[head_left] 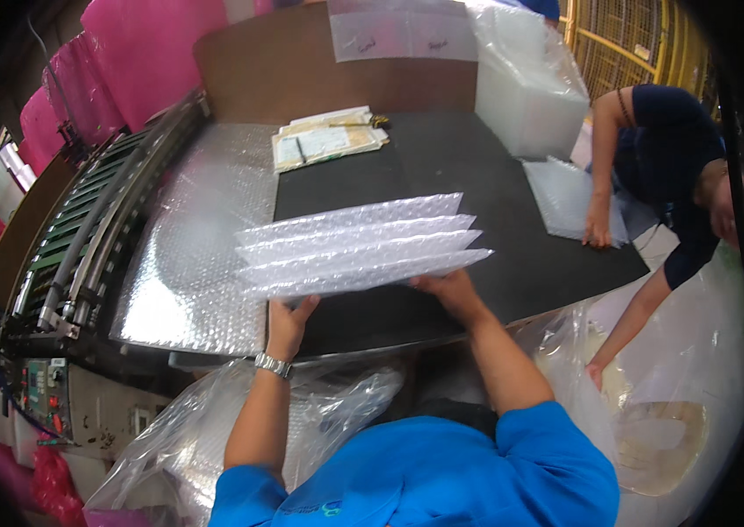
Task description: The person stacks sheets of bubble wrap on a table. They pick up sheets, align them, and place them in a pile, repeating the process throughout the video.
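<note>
Several bubble wrap sheets or pouches (363, 246), clear and whitish, fan out in a loose stack above the front of the dark table. My left hand (288, 323) grips the lower left of the stack, its thumb showing at the near edge and its other fingers hidden beneath. At the lower right, my right hand (451, 293) is closed on the same stack, fingers partly under it. Left of the stack, a broad sheet of bubble wrap (196, 255) lies flat on the table.
A roller machine (91, 228) with a control box (47, 391) stands at left. Papers (328, 140) lie at the back. Stacked clear packaging (530, 88) stands back right. A co-worker (671, 176) leans in at right, one hand on another bubble wrap pile (565, 202). Clear plastic bags (240, 422) hang in front.
</note>
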`<state>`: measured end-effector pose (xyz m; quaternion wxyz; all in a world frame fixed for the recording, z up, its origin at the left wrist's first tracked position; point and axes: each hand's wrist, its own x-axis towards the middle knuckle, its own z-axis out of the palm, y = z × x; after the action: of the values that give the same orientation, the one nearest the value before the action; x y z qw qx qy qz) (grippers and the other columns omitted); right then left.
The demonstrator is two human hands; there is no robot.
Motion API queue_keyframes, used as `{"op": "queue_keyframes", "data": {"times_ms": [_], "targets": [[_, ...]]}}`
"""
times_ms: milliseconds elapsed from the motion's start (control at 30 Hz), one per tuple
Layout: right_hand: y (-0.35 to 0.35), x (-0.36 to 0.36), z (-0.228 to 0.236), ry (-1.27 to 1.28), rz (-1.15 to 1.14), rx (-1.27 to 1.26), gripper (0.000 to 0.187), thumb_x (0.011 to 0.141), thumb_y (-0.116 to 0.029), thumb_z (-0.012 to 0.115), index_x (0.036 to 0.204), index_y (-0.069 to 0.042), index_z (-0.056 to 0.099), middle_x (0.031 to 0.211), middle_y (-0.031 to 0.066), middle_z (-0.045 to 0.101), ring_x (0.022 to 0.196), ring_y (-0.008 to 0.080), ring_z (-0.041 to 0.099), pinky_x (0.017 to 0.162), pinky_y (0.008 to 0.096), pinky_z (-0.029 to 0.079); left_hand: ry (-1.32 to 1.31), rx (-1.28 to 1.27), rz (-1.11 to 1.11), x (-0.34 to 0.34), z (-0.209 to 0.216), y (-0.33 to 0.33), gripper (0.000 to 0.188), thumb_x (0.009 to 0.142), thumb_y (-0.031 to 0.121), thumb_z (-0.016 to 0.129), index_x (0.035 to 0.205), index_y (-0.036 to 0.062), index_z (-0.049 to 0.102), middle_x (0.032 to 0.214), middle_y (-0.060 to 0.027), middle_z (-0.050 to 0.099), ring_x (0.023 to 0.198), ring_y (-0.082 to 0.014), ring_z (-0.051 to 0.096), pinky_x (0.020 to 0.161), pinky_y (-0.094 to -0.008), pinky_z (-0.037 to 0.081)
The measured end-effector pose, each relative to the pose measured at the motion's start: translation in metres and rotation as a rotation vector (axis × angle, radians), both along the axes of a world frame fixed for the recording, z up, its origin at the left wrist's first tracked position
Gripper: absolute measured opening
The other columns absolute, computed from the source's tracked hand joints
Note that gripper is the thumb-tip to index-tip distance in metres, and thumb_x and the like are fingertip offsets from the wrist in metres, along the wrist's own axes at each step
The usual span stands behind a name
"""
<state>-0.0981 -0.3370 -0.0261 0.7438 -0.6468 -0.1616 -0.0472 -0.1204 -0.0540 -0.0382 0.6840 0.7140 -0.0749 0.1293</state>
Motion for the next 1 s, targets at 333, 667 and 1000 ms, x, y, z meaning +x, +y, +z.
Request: {"op": "queue_keyframes", "data": {"times_ms": [333,667,1000], "targets": [[-0.015,0.000,0.128,-0.587,-0.271,-0.912,0.036,0.066,-0.012,0.069,0.100,-0.011,0.053,0.090,0.0094,0.059,0.085,0.0258,0.057,0.073,0.0352,0.045,-0.677,0.820,0.525,-0.022,0.089,-0.007,0.106,0.066,0.040,0.075,0.137,-0.0010,0.009,0.137,-0.0218,0.025,0.128,-0.0321,0.021,0.106,-0.0410,0.015],[0.019,0.021,0.166,-0.632,-0.219,-1.280,0.054,0.064,-0.025,0.072,0.112,-0.014,0.050,0.100,0.0116,0.057,0.102,0.0284,0.051,0.088,0.0413,0.035,-0.223,0.063,0.029,0.012,0.036,-0.030,0.070,0.069,0.023,0.076,0.122,-0.0004,0.037,0.113,-0.0142,0.052,0.100,-0.0208,0.052,0.086,-0.0329,0.041],[0.020,0.058,0.083,-0.623,-0.427,-0.643,0.062,0.071,-0.031,0.069,0.122,-0.007,0.043,0.120,0.0135,0.046,0.115,0.0287,0.041,0.096,0.0410,0.033,-0.454,0.015,0.642,0.006,0.067,0.012,0.049,0.078,0.023,0.069,0.110,-0.0057,0.046,0.099,-0.0159,0.056,0.090,-0.0187,0.053,0.079,-0.0313,0.043]]}}
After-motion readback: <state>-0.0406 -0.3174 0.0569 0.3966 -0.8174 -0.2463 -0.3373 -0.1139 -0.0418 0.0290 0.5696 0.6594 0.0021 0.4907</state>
